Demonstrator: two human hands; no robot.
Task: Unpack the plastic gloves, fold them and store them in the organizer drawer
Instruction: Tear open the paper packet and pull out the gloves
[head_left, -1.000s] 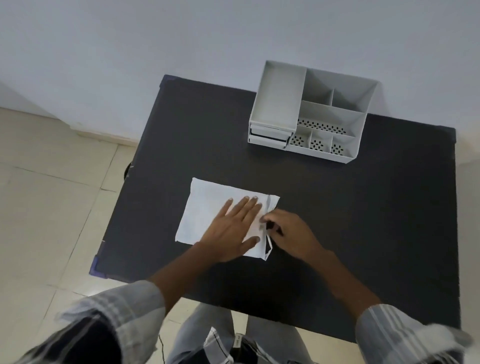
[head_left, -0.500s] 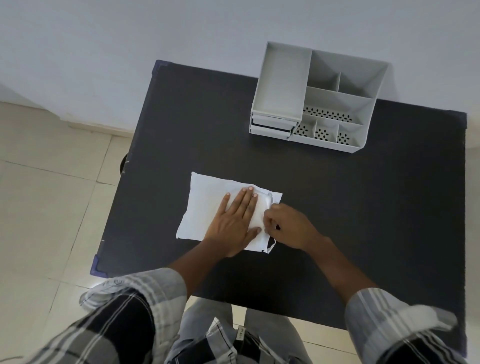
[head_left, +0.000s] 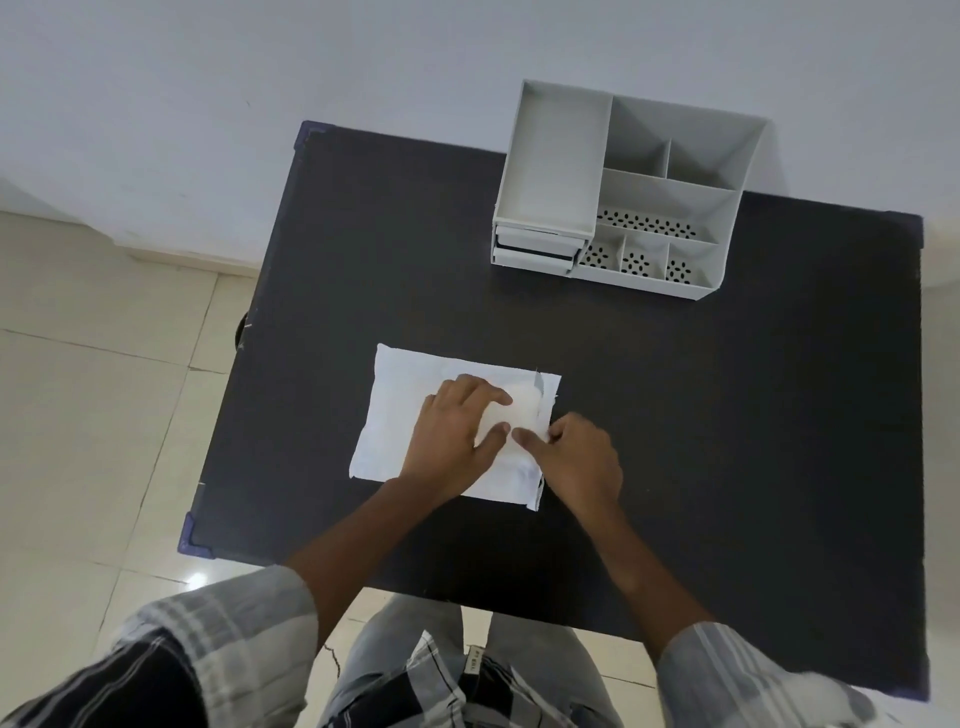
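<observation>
A flat white packet of plastic gloves lies in the middle of the black table. My left hand rests on the packet with its fingers curled around a bulge near the packet's right end. My right hand pinches the packet's right edge, thumb and forefinger closed on the plastic. The grey organizer stands at the far edge of the table, its two small drawers at the front left both closed.
The organizer has a long tray on the left and several open compartments on the right. Bare black tabletop lies to the right of the packet and between packet and organizer. Tiled floor lies left of the table, a white wall behind.
My left hand went from lying flat on the packet to curling its fingers around a bulge. My right hand stayed at the packet's right edge. The camera view shifted slightly.
</observation>
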